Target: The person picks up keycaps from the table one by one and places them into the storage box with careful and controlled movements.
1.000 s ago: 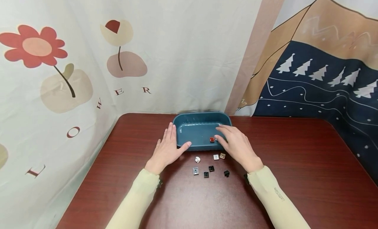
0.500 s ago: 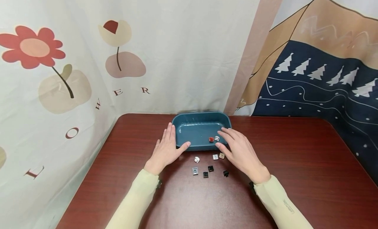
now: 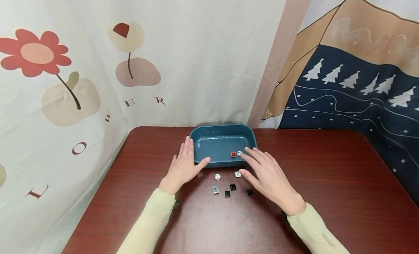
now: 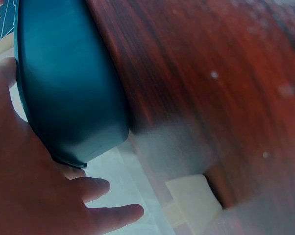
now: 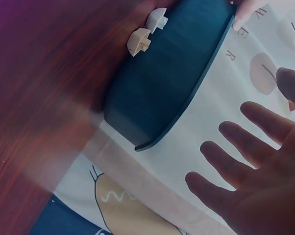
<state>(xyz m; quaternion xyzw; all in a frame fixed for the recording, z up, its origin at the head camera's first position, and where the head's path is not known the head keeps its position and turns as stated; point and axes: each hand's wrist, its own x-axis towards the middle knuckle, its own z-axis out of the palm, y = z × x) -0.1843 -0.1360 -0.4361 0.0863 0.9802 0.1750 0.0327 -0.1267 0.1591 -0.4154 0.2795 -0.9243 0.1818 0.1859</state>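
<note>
A dark teal tray point(image 3: 216, 128) stands at the table's back edge, with a red keycap point(image 3: 233, 154) and a white keycap point(image 3: 239, 153) inside. My left hand point(image 3: 182, 169) rests against its left end, fingers straight along the side and thumb at the front rim. Over the tray's front right corner hovers my right hand point(image 3: 269, 177), its fingers spread and holding nothing. Near the right thumb lies another white keycap point(image 3: 238, 174). A tan keycap point(image 5: 139, 41) beside it shows in the right wrist view, but the right hand hides it in the head view.
In front of the tray lie a small white piece point(image 3: 217, 177), a grey keycap point(image 3: 215, 189) and several black keycaps point(image 3: 227, 193). The reddish-brown table point(image 3: 327, 181) extends to both sides. Printed curtains point(image 3: 203, 64) hang right behind it.
My right hand has drawn back from inside the tray toward the front right, uncovering the white keycap in there and now covering the tan one. My left hand keeps its place.
</note>
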